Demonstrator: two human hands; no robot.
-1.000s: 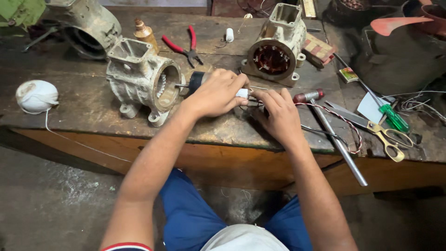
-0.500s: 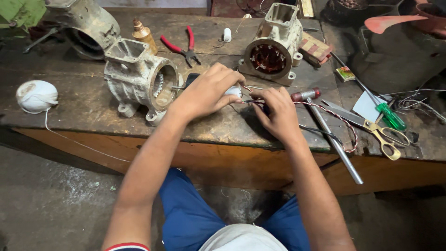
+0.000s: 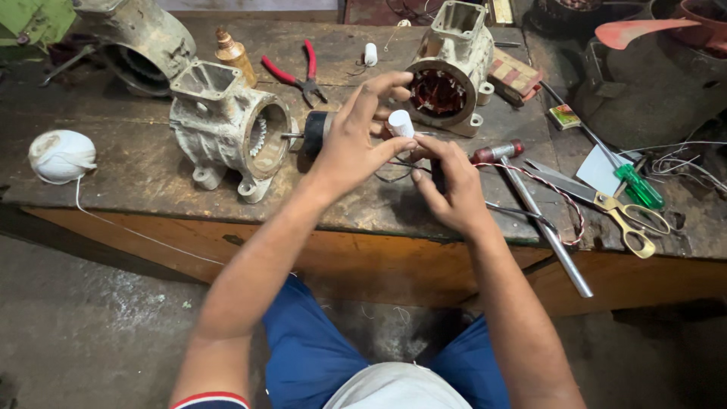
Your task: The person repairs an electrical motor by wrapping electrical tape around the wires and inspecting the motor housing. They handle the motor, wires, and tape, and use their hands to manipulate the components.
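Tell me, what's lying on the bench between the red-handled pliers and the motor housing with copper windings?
In the head view, a small white cylinder with thin wires lies on the workbench between the red-handled pliers and the motor housing.

I see a worn, stained wooden bench [image 3: 151, 174], a dull rough cast-metal motor housing [image 3: 219, 125], glossy brass scissors [image 3: 628, 220], and a smooth matt white tube [image 3: 400, 123].

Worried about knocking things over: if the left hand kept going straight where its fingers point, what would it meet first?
Probably the motor housing with copper windings, just beyond the left hand; depth is unclear.
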